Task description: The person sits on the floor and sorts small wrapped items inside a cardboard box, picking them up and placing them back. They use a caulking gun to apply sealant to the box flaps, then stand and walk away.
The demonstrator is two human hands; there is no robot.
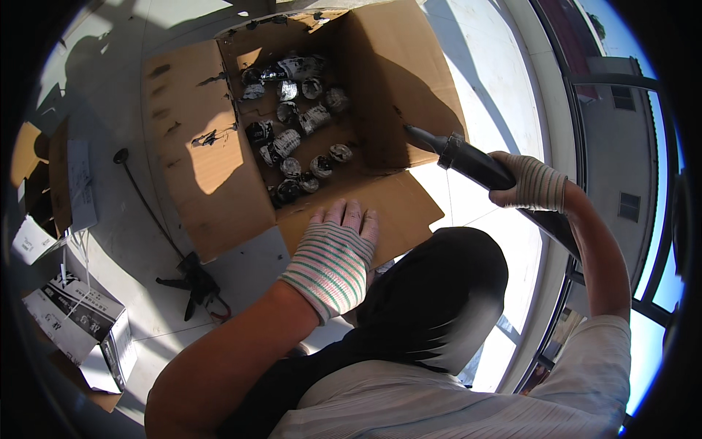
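Note:
My left hand (338,252), in a striped fingerless glove, rests with fingers stretched out on the near flap (398,212) of a large brown cardboard box (395,80). Up on the right, my right hand (532,183), gloved alike, is wrapped round the black barrel of a caulking gun (477,165). Its tapered nozzle (423,137) points left, over the box's right side. Several crumpled foil sealant packs (315,118), smeared with black, lie inside the box. The caulking gun's rear end is partly hidden behind my hand and forearm.
A second black caulking gun part (194,284), with trigger handle and long rod (150,201), lies on the tiled floor (248,267) left of the box. Opened cartons (77,322) stand at the far left. Along the right runs a dark-framed window (614,80).

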